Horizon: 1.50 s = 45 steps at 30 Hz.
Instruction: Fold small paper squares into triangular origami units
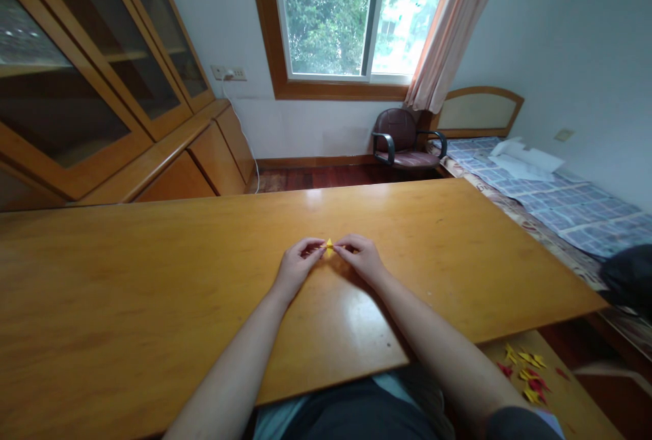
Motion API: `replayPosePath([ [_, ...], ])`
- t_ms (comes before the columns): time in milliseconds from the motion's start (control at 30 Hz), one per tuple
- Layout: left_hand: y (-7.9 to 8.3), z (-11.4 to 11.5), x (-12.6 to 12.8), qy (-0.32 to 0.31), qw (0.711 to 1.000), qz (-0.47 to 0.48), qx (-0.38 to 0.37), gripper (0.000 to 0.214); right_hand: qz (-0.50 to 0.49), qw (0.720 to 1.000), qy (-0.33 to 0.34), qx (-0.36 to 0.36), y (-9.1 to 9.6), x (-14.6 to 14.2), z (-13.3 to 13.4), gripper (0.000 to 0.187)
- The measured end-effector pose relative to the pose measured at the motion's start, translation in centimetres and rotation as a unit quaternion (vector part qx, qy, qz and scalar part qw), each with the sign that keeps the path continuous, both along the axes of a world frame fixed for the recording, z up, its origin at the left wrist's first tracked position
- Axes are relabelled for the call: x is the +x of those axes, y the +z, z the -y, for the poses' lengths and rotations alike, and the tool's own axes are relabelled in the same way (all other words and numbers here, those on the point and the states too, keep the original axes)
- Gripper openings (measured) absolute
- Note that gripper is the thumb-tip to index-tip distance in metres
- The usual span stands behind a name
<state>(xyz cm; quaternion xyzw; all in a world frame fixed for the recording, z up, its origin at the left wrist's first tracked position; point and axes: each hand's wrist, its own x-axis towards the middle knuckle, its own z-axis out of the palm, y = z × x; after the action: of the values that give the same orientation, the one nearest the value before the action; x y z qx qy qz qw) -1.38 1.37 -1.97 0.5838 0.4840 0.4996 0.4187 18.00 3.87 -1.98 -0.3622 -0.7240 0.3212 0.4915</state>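
The left hand has its thumb and fingertips closed on one side of a small yellow folded piece, which sits between both hands, probably held from two sides for steadiness. The right hand pinches its other side. Nearer the body, right of that hand, red and yellow pieces lie on a lower board, perhaps for elbow room.

A glossy wooden desk is bearing a small dark speck by its near edge. Below that edge, toward the right corner, a lower board is carrying yellow folded pieces and red folded pieces.
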Motion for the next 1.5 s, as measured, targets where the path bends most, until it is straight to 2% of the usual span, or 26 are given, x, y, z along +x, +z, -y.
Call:
replayPosePath([
  [333,-0.06,0.03,0.01,-0.023,0.998,-0.049,0.02,0.021,-0.001,1.0,0.003,-0.01,0.0,-0.06,0.06,0.015],
  [667,-0.35,-0.03,-0.14,-0.015,0.998,-0.048,0.022,0.021,-0.003,1.0,0.012,-0.011,-0.13,-0.07,0.1,0.007],
  [1067,-0.18,0.07,-0.25,-0.013,0.998,-0.058,0.034,0.019,0.019,1.0,0.006,-0.007,0.21,-0.19,0.25,0.009],
  [1500,0.48,0.16,-0.02,-0.004,0.998,-0.056,0.031,0.025,0.028,0.999,0.005,0.017,-0.22,-0.17,0.07,0.01],
])
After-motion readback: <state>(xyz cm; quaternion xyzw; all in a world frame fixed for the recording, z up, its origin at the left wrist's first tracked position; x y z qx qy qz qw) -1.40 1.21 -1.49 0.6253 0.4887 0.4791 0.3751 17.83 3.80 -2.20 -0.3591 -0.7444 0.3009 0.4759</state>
